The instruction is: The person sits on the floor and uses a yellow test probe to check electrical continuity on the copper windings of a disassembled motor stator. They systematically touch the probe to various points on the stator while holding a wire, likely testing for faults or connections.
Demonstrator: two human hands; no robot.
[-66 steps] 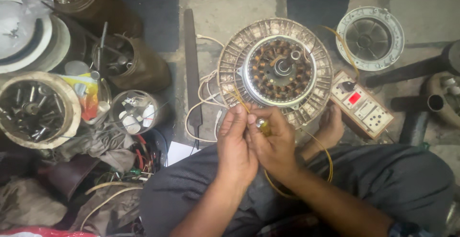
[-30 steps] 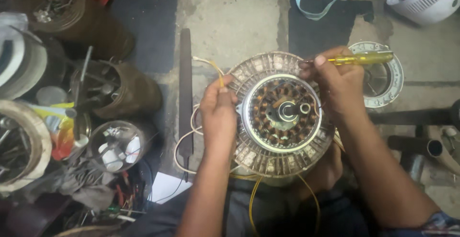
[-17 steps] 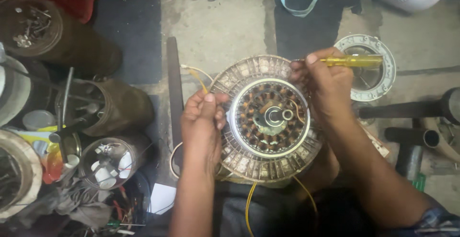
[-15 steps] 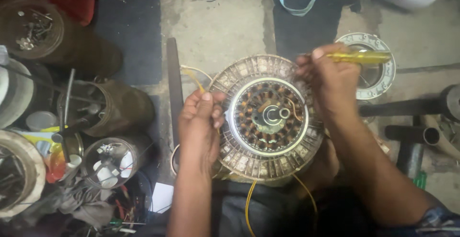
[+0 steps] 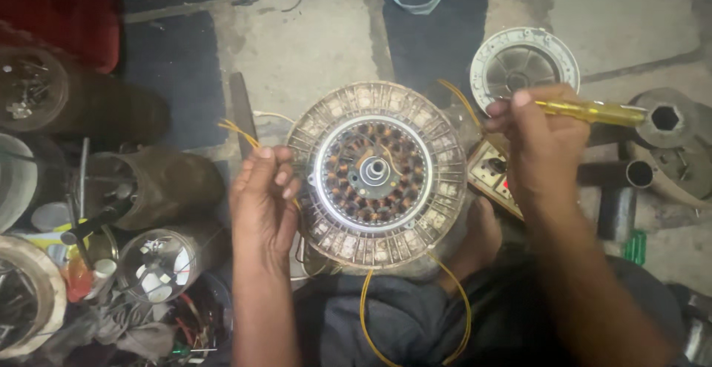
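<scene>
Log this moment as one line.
left hand: touching motor stator rim, by yellow wires | right hand: holds yellow screwdriver | stator: flat, between hands

The left hand (image 5: 263,196) covered the nine o'clock rim of the round motor stator (image 5: 376,174), so whether its fingers pinched the yellow wire (image 5: 239,131) there could not be told. The right hand (image 5: 545,141) hid the near end of the yellow-handled screwdriver (image 5: 593,111); its tip lay out of sight behind the fingers. The small tester box (image 5: 491,173) at three o'clock showed only a corner. The tin of parts (image 5: 26,296) at eight o'clock was cut by the picture's edge, and the bits in the clear jar (image 5: 159,267) were too small to tell.
</scene>
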